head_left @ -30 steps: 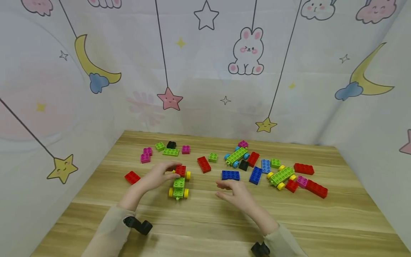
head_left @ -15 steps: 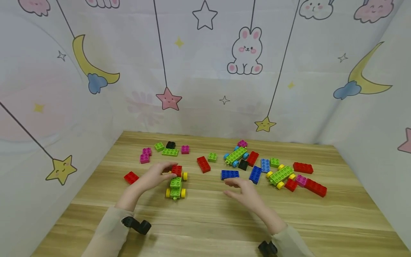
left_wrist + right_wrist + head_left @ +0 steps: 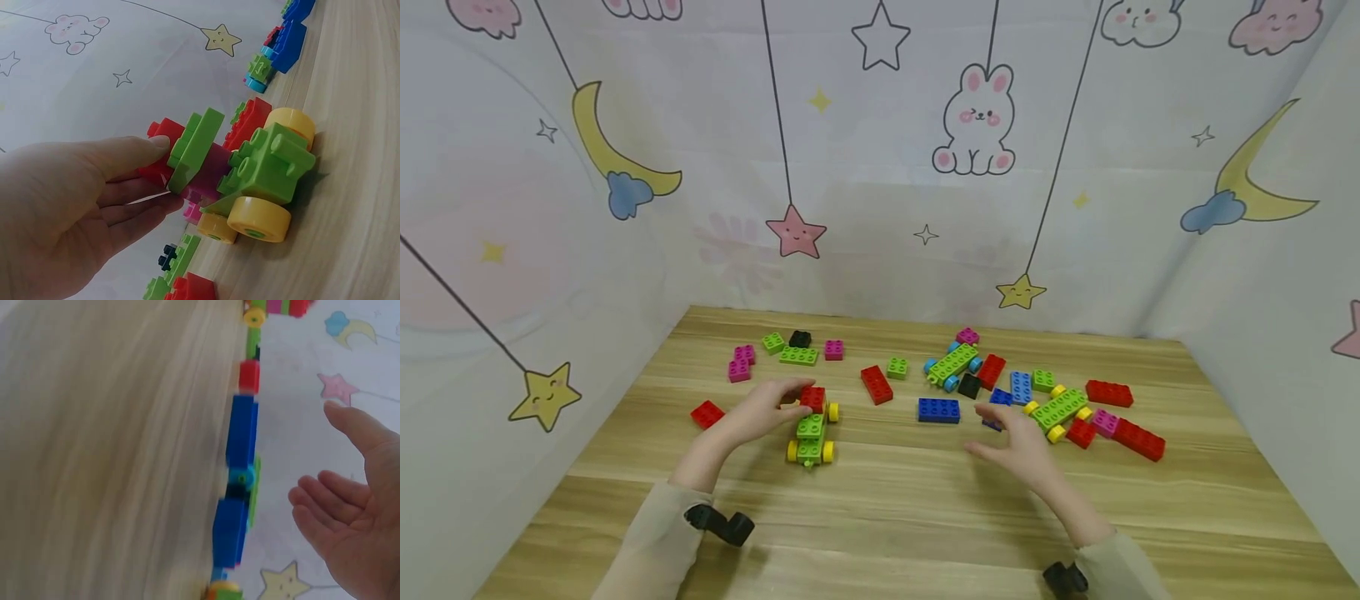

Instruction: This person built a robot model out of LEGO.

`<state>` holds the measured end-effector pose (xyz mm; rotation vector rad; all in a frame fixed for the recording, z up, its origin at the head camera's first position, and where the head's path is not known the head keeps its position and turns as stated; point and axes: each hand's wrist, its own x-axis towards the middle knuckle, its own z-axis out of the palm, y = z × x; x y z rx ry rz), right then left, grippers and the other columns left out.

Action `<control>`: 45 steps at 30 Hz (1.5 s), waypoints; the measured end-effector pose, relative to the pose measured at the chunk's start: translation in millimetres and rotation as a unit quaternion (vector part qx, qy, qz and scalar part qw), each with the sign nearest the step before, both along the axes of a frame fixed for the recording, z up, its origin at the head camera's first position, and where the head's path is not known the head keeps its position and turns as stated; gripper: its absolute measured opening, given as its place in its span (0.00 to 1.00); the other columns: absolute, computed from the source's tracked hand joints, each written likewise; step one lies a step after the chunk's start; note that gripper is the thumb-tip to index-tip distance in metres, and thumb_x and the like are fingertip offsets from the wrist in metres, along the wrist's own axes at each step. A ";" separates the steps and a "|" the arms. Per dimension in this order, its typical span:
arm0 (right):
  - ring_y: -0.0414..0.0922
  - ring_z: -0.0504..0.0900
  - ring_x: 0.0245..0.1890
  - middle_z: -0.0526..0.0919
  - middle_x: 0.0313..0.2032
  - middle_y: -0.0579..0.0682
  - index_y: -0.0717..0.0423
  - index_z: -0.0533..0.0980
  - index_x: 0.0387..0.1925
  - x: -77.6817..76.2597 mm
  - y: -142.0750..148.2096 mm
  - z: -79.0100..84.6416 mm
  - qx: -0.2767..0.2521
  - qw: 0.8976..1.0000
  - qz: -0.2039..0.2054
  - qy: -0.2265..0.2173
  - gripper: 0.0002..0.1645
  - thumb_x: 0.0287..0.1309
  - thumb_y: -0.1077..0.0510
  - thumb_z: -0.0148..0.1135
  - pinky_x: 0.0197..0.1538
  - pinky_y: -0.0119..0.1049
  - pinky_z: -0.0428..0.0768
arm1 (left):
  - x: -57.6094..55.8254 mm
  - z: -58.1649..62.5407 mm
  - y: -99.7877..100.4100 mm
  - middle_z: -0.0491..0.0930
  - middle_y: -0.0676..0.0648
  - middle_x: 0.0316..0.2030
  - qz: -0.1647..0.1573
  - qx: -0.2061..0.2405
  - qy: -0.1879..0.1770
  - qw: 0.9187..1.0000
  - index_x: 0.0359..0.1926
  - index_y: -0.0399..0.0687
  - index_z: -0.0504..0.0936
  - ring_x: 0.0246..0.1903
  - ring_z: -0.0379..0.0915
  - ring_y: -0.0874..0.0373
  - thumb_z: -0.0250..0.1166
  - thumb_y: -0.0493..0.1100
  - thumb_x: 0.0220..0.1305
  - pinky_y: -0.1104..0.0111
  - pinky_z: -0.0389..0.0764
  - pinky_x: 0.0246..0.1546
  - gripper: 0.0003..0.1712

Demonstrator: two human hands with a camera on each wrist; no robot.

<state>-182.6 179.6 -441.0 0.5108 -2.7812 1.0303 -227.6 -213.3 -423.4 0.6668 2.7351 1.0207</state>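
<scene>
Wooden table (image 3: 880,517) bears three wheeled toys (image 3: 810,428); left grip (image 3: 765,410) holds one.

"Where does the head view look from?"
"High up on the near side of the stacked car (image 3: 810,427), facing forward and down, well back from it."
"And the left wrist's?"
"Low, close beside that car, tipped sideways, facing the cloth (image 3: 169,81) beyond it."
"The right's?"
"Low, well to the car's right, sideways too; all three views share the car."
</scene>
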 end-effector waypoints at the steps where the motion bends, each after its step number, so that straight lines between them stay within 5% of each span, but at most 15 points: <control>1: 0.59 0.81 0.52 0.82 0.52 0.63 0.68 0.75 0.56 -0.6 5.4 0.9 0.004 1.000 -0.011 0.000 0.33 0.51 0.56 0.74 0.55 0.54 0.79 | -0.1 0.0 0.1 0.72 0.31 0.62 0.000 0.001 0.000 1.000 0.65 0.30 0.69 0.61 0.70 0.35 0.61 0.41 0.69 0.46 0.72 0.61 0.29; 16: 0.68 0.71 0.59 0.70 0.61 0.74 0.74 0.64 0.64 -9.7 86.2 18.7 0.076 0.989 -0.122 -0.035 0.49 0.51 0.47 0.74 0.57 0.64 0.73 | -1.1 -0.9 2.6 0.74 0.34 0.61 0.024 0.036 -0.006 0.999 0.64 0.33 0.71 0.61 0.70 0.37 0.66 0.44 0.65 0.46 0.71 0.62 0.31; 26: 0.74 0.65 0.61 0.64 0.62 0.79 0.80 0.58 0.65 -23.2 107.2 5.3 0.111 0.982 -0.128 -0.082 0.58 0.49 0.44 0.74 0.59 0.68 0.69 | -1.3 -7.1 3.0 0.77 0.35 0.58 0.026 0.038 0.005 0.999 0.61 0.34 0.75 0.60 0.72 0.37 0.64 0.44 0.66 0.46 0.72 0.61 0.26; 45: 0.67 0.73 0.53 0.69 0.56 0.78 0.83 0.56 0.64 -38.2 109.0 -8.2 0.120 0.980 -0.119 -0.102 0.64 0.44 0.40 0.76 0.56 0.62 0.74 | -0.3 -8.6 6.4 0.77 0.35 0.58 0.034 0.054 0.002 0.998 0.61 0.34 0.75 0.59 0.72 0.36 0.65 0.43 0.65 0.46 0.73 0.60 0.26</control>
